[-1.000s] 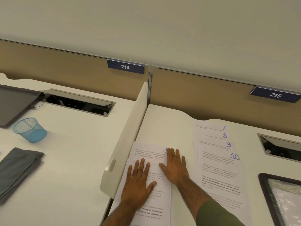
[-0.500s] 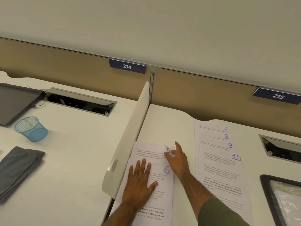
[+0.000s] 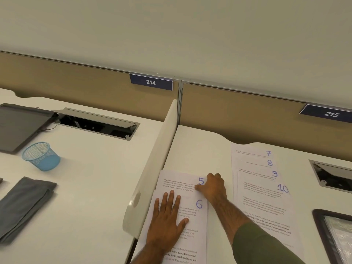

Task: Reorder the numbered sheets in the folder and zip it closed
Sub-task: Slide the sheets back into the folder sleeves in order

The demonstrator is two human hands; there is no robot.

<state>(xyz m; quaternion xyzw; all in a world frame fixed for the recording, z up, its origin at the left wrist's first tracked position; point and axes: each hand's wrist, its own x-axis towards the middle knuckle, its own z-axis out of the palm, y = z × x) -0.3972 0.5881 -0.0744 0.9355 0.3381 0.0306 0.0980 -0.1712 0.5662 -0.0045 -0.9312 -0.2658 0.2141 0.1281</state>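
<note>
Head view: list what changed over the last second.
The right hand slid right, uncovering the numbers, and now pinches sheet 5 at its edge. The left hand stayed flat on sheet 6; sheets 7 to 10 unmoved.

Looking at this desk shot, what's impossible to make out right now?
Folder: cut off by the head view's right and bottom edges; zip unseen.
Any pages under sheet 6: the left hand and sheet 6 itself cover their numbers.
Right hand on sheet 5: its curled fingers hide how many pages it pinches.
Printed text: too small to read.
</note>
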